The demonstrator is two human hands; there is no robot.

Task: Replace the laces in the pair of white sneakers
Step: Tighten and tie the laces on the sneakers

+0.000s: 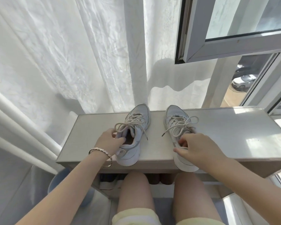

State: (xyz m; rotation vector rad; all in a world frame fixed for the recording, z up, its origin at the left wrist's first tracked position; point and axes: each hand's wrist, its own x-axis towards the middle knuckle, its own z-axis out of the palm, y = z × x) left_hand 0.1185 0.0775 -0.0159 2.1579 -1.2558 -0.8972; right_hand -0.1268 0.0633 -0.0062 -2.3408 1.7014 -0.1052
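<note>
Two white sneakers stand side by side on a pale shelf top, toes pointing away from me. The left sneaker has its off-white lace tied in a loose bow. My left hand grips its collar, thumb inside the opening. The right sneaker also carries a tied lace, one end hanging toward the gap between the shoes. My right hand holds that shoe's collar at the heel, fingers curled over the rim. The heel of each shoe juts past the shelf's front edge.
White curtains hang behind the shelf. An open window frame juts in at the upper right. More shoes sit in the compartment under the shelf top. A blue bin stands at the lower left. My knees are right below the shelf.
</note>
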